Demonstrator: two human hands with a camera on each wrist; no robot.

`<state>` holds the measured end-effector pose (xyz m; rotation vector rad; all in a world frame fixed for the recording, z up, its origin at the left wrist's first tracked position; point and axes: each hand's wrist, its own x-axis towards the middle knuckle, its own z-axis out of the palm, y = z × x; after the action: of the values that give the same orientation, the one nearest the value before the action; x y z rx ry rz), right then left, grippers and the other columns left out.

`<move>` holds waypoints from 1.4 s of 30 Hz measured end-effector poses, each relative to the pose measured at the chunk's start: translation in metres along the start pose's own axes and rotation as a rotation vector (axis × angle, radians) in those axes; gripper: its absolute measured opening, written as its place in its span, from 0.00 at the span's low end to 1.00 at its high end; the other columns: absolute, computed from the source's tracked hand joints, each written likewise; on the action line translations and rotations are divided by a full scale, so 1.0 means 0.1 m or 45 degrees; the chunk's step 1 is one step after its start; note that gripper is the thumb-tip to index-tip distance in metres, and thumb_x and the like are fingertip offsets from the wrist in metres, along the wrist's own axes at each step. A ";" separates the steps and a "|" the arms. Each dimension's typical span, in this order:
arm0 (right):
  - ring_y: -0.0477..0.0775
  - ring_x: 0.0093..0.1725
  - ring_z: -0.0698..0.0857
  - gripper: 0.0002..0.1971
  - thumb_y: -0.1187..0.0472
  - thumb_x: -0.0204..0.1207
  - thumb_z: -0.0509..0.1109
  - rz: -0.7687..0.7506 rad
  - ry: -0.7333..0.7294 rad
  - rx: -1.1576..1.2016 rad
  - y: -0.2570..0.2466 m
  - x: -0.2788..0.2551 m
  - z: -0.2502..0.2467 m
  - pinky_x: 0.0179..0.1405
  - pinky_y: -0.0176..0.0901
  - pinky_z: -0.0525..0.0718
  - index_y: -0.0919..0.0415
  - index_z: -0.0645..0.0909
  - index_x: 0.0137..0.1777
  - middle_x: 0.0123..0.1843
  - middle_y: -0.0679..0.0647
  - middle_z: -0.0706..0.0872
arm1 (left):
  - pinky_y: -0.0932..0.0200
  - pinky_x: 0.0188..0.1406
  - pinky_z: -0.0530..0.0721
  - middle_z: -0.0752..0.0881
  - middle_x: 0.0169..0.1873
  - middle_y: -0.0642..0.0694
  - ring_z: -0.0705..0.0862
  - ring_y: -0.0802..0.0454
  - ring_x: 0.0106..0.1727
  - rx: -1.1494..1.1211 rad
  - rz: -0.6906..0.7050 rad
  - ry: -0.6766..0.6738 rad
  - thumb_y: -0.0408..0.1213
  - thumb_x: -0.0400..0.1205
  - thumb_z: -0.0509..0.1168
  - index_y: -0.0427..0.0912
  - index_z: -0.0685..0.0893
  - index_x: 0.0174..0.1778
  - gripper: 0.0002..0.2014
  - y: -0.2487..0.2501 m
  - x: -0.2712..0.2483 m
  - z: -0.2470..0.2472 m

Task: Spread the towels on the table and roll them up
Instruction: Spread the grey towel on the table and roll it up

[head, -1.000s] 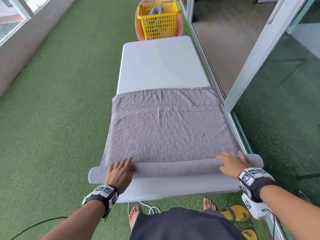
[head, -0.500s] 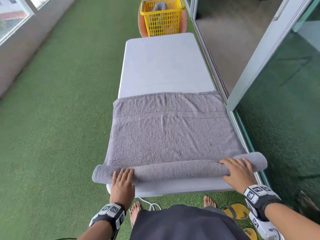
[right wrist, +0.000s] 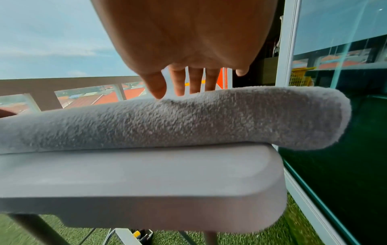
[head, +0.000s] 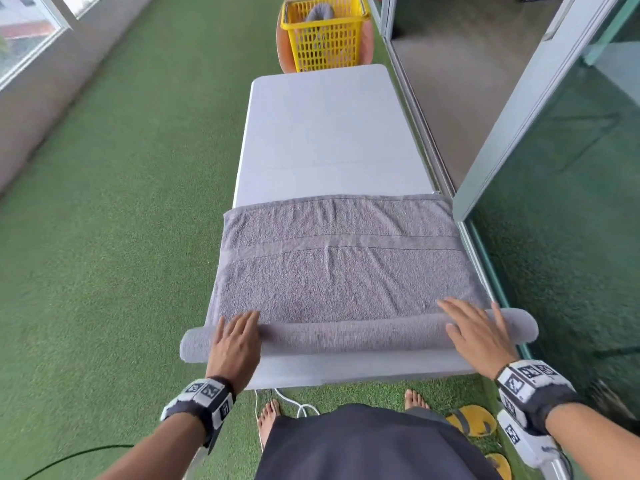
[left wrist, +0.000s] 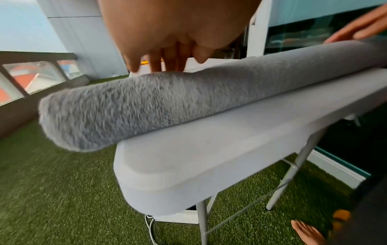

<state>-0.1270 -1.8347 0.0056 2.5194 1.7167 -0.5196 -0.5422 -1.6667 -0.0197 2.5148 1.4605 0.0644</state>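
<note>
A grey towel [head: 339, 268] lies spread across the near half of the white table [head: 329, 133]. Its near end is rolled into a long tube [head: 356, 336] [left wrist: 188, 102] [right wrist: 167, 122] that overhangs both table sides. My left hand [head: 239, 337] [left wrist: 167, 49] lies flat on the left part of the roll with straight fingers. Flat on the right part rests my right hand [head: 474, 327] [right wrist: 188, 66], fingers spread forward over the roll.
A yellow basket [head: 325, 32] with a rolled grey towel inside stands beyond the table's far end. A glass sliding door and its frame [head: 519, 109] run close along the right side. Green artificial grass covers the floor; a white cable [head: 294, 403] and yellow sandals [head: 474, 420] lie by my feet.
The roll has moved forward over the flat towel and grown thicker. Both hands have slid from its near side onto its top, fingers reaching further ahead.
</note>
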 end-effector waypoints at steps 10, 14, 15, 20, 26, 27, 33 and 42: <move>0.44 0.74 0.71 0.27 0.47 0.73 0.71 0.057 -0.252 -0.084 -0.10 -0.12 0.15 0.82 0.57 0.48 0.40 0.70 0.73 0.74 0.37 0.75 | 0.44 0.64 0.78 0.88 0.49 0.52 0.85 0.51 0.50 0.045 0.081 -0.190 0.48 0.69 0.75 0.49 0.84 0.52 0.17 0.00 -0.20 0.09; 0.46 0.76 0.70 0.24 0.52 0.79 0.65 0.065 -0.371 -0.096 -0.09 0.07 -0.10 0.82 0.65 0.45 0.44 0.69 0.75 0.76 0.41 0.73 | 0.45 0.77 0.64 0.80 0.67 0.53 0.76 0.55 0.66 0.084 0.040 -0.217 0.53 0.83 0.57 0.52 0.78 0.69 0.20 -0.04 0.02 -0.07; 0.46 0.78 0.66 0.25 0.53 0.81 0.63 0.067 -0.320 -0.068 -0.08 0.12 -0.14 0.82 0.67 0.43 0.44 0.66 0.78 0.79 0.42 0.68 | 0.44 0.81 0.54 0.72 0.75 0.51 0.70 0.52 0.75 0.061 0.005 -0.206 0.54 0.85 0.48 0.49 0.70 0.77 0.25 -0.05 0.08 -0.09; 0.44 0.85 0.47 0.33 0.34 0.82 0.52 0.029 -0.251 0.044 -0.04 0.04 -0.03 0.79 0.64 0.33 0.40 0.46 0.84 0.82 0.34 0.47 | 0.47 0.79 0.36 0.47 0.79 0.53 0.45 0.52 0.83 0.073 -0.005 -0.307 0.66 0.82 0.43 0.48 0.48 0.82 0.37 -0.08 -0.03 0.08; 0.43 0.79 0.64 0.31 0.52 0.74 0.69 0.041 -0.188 -0.082 -0.04 -0.15 0.13 0.82 0.62 0.42 0.37 0.64 0.76 0.78 0.36 0.69 | 0.44 0.74 0.68 0.86 0.58 0.51 0.82 0.50 0.61 0.153 0.077 -0.165 0.48 0.71 0.73 0.48 0.83 0.63 0.24 -0.11 -0.25 0.18; 0.43 0.77 0.66 0.29 0.52 0.74 0.69 0.055 -0.192 -0.059 -0.03 -0.11 0.10 0.82 0.62 0.43 0.38 0.66 0.74 0.77 0.36 0.71 | 0.48 0.71 0.70 0.87 0.56 0.52 0.82 0.51 0.58 0.157 0.084 -0.134 0.51 0.74 0.67 0.49 0.83 0.61 0.20 -0.10 -0.19 0.11; 0.45 0.82 0.58 0.24 0.44 0.85 0.53 0.082 0.019 0.083 -0.03 0.20 -0.03 0.81 0.67 0.40 0.40 0.58 0.81 0.83 0.39 0.61 | 0.47 0.81 0.42 0.61 0.80 0.47 0.59 0.46 0.82 0.067 -0.025 -0.092 0.47 0.81 0.32 0.42 0.54 0.83 0.33 -0.06 0.14 -0.02; 0.46 0.72 0.73 0.26 0.45 0.73 0.71 0.087 -0.210 -0.154 -0.04 0.15 -0.01 0.81 0.63 0.48 0.39 0.70 0.71 0.72 0.37 0.78 | 0.45 0.73 0.68 0.85 0.58 0.53 0.80 0.51 0.60 0.207 0.090 -0.246 0.51 0.72 0.71 0.51 0.80 0.64 0.24 -0.05 0.09 0.02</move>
<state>-0.1254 -1.8200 0.0022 2.3701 1.5499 -0.5823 -0.5415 -1.6574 -0.0238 2.6139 1.3500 -0.2889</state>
